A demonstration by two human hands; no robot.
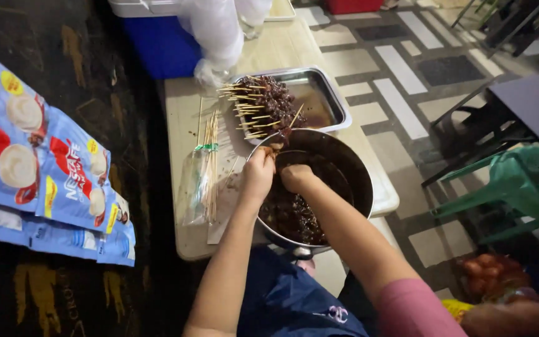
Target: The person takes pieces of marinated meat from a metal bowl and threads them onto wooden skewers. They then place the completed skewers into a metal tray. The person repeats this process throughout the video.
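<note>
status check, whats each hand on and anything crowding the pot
Left hand pinching a skewer at the pot rim. Right hand closed inside, over dark meat. Tray of finished skewers touches the pot; bare sticks lie left.

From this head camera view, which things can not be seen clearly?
- Right hand: fingers curl down into the dark bowl; its grip is hidden.
- Left hand: the skewer it holds is mostly covered by the fingers.
- Steel tray: the skewer pile hides its left part.
- White object at the top edge: cut off, kind unclear.
</note>
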